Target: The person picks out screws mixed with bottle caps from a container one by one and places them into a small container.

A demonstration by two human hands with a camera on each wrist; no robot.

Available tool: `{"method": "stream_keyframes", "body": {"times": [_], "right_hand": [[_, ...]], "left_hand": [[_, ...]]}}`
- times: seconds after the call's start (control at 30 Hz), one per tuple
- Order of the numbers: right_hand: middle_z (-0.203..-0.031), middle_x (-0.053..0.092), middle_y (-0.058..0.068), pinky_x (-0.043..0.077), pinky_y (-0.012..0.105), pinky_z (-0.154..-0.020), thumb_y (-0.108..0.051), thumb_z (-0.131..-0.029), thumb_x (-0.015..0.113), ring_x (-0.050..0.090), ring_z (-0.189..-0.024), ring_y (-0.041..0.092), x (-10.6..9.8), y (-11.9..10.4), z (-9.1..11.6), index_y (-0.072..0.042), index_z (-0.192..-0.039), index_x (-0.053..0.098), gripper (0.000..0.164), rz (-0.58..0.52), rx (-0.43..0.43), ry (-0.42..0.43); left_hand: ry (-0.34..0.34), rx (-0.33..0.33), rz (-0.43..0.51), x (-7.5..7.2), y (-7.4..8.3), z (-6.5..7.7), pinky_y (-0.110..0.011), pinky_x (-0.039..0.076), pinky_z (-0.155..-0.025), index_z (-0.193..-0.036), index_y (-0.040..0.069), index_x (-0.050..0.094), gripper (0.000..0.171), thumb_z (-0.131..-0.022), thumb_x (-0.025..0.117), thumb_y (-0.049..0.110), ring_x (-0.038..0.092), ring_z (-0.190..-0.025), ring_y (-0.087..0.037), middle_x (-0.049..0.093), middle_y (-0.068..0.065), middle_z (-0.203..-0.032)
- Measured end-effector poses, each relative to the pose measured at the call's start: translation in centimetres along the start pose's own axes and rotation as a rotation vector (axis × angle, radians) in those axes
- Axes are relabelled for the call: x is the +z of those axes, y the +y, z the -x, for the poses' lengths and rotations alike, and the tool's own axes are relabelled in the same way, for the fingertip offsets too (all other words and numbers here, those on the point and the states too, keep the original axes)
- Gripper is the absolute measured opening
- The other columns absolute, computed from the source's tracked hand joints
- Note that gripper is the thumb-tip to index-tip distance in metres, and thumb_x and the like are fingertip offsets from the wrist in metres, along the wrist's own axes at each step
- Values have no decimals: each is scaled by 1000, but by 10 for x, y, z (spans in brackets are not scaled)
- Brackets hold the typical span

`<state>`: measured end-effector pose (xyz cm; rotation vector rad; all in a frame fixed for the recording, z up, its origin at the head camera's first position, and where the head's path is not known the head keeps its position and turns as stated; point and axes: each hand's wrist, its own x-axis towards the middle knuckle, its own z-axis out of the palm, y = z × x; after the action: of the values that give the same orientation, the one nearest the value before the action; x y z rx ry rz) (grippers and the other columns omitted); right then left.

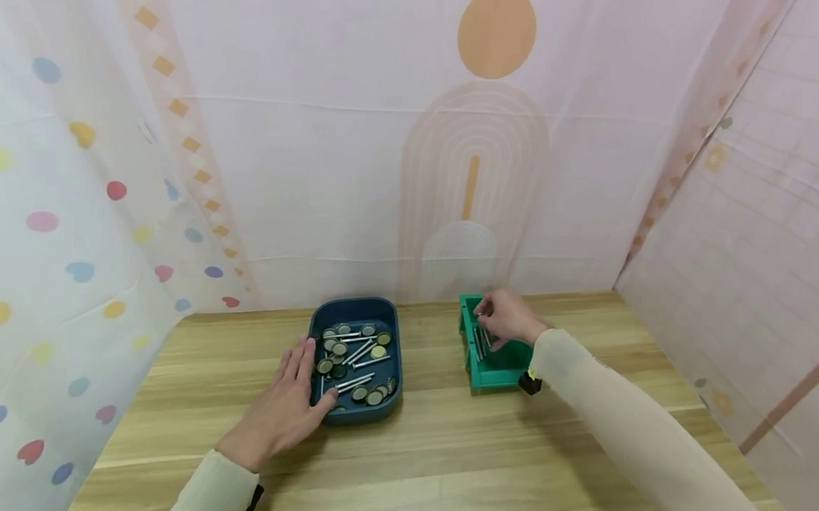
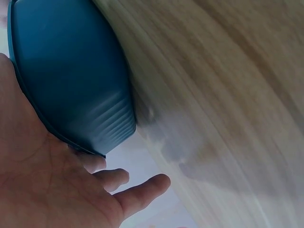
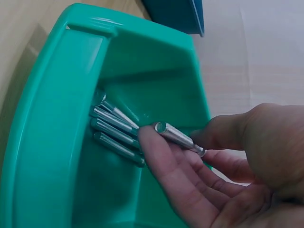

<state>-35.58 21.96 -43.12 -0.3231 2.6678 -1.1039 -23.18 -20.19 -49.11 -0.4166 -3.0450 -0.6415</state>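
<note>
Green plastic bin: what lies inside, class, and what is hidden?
Slim silvery metal rods lie close together inside the green plastic bin; the right hand pinches another rod. The hand hides part of the interior; what it covers cannot be seen.

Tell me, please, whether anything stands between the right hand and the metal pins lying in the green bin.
Nothing visible does: the right hand, holding one pin, is over the open green bin, close to the lying pins.

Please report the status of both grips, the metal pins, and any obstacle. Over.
Right grip pinching a metal pin over green bin. Left grip resting against blue tray. Other pins lying in bin. No obstacle seen.
</note>
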Motion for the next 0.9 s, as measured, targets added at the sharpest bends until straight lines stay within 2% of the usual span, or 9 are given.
{"method": "stream_keyframes", "body": {"times": [0.27, 0.6, 0.9], "right_hand": [[-126, 74, 29, 75, 41, -75, 3, -114, 65, 80, -93, 33, 11, 2, -1, 14, -144, 66, 32, -65, 51, -52], [-119, 76, 25, 74, 39, -72, 3, -114, 64, 80, -82, 27, 25, 3, -5, 10, -151, 65, 38, -16, 59, -47], [-123, 78, 29, 75, 42, -77, 3, -113, 67, 86, -87, 30, 23, 3, -4, 10, -153, 65, 41, 16, 65, -14]], "left_hand": [[0, 1, -15, 0, -3, 4, -75, 30, -140, -183, -8, 15, 99, -117, 61, 50, 19, -176, -65, 12, -33, -193], [3, 4, -15, -2, -4, 9, -76, 31, -139, -183, -8, 17, 98, -117, 62, 50, 20, -176, -65, 12, -34, -193], [4, 5, -18, 2, -4, 10, -74, 30, -140, -183, -7, 16, 98, -118, 61, 49, 18, -177, -63, 11, -32, -194]]}}
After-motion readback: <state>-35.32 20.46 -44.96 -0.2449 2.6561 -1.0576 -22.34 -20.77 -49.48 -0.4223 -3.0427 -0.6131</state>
